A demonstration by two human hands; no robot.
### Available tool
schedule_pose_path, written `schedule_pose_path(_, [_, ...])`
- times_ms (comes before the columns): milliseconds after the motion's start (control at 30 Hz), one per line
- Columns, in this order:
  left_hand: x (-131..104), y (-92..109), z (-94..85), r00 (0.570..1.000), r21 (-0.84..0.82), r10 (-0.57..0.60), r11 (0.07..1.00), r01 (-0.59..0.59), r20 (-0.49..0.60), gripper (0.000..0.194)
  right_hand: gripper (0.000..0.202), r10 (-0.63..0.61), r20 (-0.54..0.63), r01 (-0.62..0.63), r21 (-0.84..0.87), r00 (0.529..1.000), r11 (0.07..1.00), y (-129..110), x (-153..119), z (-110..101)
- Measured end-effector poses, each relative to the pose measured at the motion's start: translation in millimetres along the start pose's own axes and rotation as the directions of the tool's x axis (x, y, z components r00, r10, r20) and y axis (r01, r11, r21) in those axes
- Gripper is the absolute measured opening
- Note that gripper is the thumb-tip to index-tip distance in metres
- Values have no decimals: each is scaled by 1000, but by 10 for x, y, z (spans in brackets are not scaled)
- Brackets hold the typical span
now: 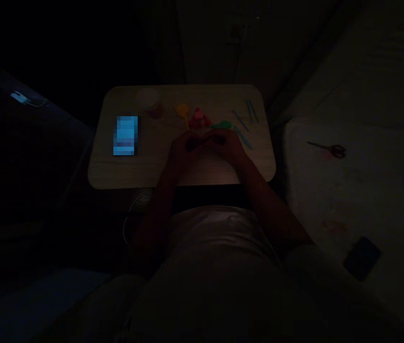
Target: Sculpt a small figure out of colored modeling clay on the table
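Note:
Over the front middle of a small light wooden table [130, 174], my left hand [184, 151] and my right hand [227, 146] meet at the fingertips. Both have curled, closed fingers, and it is too dark to make out what is between them. Just beyond my fingers lies a red moulded piece [199, 120]. An orange scoop-shaped tool [182, 112] is beside it, its handle pointing toward my left hand. A green tool [222, 125] lies near my right hand, with a light blue knife-like tool [243, 137] to its right.
A lit screen [125, 136], blurred, is on the table's left. Behind it stands a clear tub [151, 104] with something reddish inside. Several thin blue sticks [249, 112] lie at the back right. Scissors [330, 149] and a dark flat object [362, 258] rest on a pale surface at right.

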State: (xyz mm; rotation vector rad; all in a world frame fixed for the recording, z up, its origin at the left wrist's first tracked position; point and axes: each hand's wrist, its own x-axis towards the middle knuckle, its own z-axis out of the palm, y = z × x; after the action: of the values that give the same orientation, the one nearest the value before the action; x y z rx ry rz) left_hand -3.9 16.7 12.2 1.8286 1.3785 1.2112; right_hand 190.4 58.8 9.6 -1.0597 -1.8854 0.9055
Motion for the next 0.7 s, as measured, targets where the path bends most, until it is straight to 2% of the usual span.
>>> schedule_pose_path(400, [19, -38, -5, 1000, -12, 4, 1000, -4, 7, 29, 24, -29, 6, 28, 12, 1000, 1000, 56, -8, 15])
schedule_pose_path(700, [26, -63, -10, 1000, -11, -1, 1000, 1, 2, 23, 25, 23, -79, -20, 36, 997, 999, 26, -20, 21])
